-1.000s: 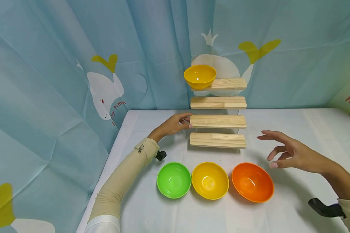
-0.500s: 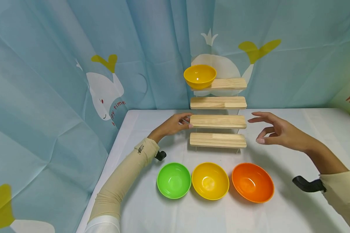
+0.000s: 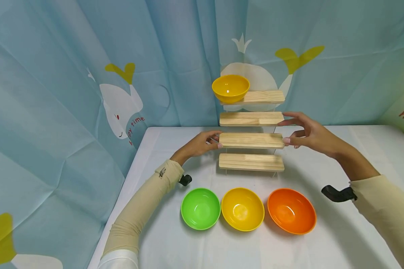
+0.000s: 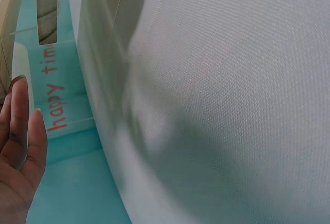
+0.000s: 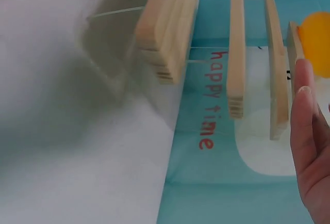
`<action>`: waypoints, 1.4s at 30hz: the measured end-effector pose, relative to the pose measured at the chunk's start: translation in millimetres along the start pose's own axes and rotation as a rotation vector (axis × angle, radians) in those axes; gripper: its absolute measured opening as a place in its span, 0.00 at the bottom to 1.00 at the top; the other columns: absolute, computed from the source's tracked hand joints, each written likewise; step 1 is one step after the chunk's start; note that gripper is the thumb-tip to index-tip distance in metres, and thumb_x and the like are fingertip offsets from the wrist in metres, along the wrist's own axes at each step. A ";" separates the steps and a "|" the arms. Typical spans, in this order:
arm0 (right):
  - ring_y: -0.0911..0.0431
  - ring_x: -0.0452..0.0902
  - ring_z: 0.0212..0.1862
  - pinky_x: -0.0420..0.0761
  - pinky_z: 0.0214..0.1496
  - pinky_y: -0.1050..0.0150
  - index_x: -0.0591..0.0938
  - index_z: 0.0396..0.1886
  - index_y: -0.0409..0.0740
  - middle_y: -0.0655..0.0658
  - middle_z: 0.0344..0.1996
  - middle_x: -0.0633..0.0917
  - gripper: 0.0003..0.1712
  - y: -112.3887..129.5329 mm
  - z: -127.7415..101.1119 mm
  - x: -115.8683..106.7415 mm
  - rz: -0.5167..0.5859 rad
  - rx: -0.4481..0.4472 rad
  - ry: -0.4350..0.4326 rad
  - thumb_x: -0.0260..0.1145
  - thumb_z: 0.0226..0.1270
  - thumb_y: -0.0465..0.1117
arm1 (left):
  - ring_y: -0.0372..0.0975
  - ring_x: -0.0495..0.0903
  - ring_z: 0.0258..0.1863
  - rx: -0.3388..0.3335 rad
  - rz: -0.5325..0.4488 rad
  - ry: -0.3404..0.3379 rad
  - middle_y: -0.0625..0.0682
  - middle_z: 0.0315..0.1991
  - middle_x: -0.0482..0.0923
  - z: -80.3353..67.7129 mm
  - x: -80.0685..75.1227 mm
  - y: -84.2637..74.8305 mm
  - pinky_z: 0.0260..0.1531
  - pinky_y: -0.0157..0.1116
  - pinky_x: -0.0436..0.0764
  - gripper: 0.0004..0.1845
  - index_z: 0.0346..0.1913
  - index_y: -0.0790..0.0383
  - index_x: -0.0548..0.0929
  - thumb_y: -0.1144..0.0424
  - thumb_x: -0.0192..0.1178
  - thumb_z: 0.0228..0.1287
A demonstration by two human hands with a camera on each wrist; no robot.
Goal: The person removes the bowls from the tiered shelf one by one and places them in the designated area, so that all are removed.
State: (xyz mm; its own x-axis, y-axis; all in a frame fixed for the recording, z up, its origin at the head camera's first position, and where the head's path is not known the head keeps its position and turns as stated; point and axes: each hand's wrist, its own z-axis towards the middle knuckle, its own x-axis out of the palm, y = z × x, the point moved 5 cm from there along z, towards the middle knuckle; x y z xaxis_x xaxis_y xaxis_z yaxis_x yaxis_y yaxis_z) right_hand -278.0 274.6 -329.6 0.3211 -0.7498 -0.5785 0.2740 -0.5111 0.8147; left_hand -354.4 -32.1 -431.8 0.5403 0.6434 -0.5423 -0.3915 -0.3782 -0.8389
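Note:
A stepped display rack with several pale wooden shelves (image 3: 251,140) stands at the back of the table in the head view. My left hand (image 3: 202,143) is at the left end of its second shelf from the bottom, thumb at the front corner and forefinger at the back. In the left wrist view, the fingers (image 4: 19,113) look nearly straight against the wood. On the right, my right hand (image 3: 311,134) reaches toward the rack with spread fingers. Its thumb overlaps that same shelf's right end, and its forefinger is by the shelf above. A yellow bowl (image 3: 230,89) sits on the top shelf's left end.
In front of the rack, a green bowl (image 3: 200,208), a second yellow bowl (image 3: 243,209) and an orange bowl (image 3: 291,211) stand in a row on the white tabletop (image 3: 242,248). A blue curtain (image 3: 185,56) with whale prints hangs behind.
My right hand has moved left and away from me, from beside the orange bowl to the rack's right end. The left hand, rack and bowls look the same.

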 end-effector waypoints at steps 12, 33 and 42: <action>0.55 0.83 0.41 0.81 0.35 0.61 0.52 0.74 0.53 0.43 0.62 0.69 0.44 12.9 38.0 -5.0 -0.038 0.068 -0.052 0.66 0.65 0.44 | 0.47 0.73 0.55 -0.032 0.006 0.040 0.60 0.58 0.72 -16.6 -4.8 -35.0 0.52 0.37 0.75 0.31 0.71 0.64 0.60 0.60 0.56 0.69; 0.50 0.83 0.41 0.82 0.39 0.61 0.52 0.74 0.50 0.39 0.66 0.65 0.46 48.7 103.0 -2.3 0.086 0.090 -0.072 0.65 0.64 0.51 | 0.49 0.73 0.55 -0.039 0.009 0.045 0.61 0.58 0.71 -16.0 -5.0 -34.4 0.51 0.37 0.75 0.32 0.71 0.66 0.59 0.60 0.57 0.69; 0.54 0.84 0.39 0.83 0.41 0.64 0.48 0.75 0.53 0.40 0.68 0.62 0.50 59.0 128.2 7.0 0.157 0.113 -0.075 0.67 0.62 0.53 | 0.43 0.74 0.54 -0.033 -0.002 0.015 0.55 0.57 0.73 -2.4 0.6 -1.3 0.52 0.36 0.74 0.33 0.71 0.58 0.61 0.54 0.58 0.67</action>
State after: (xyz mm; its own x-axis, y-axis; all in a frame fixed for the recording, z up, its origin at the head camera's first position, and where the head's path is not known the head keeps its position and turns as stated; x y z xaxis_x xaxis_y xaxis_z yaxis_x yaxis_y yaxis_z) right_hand -375.8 185.3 -280.3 0.2827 -0.8509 -0.4427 0.1212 -0.4262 0.8965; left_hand -351.7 -32.8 -431.2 0.5525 0.6341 -0.5410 -0.3654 -0.3991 -0.8409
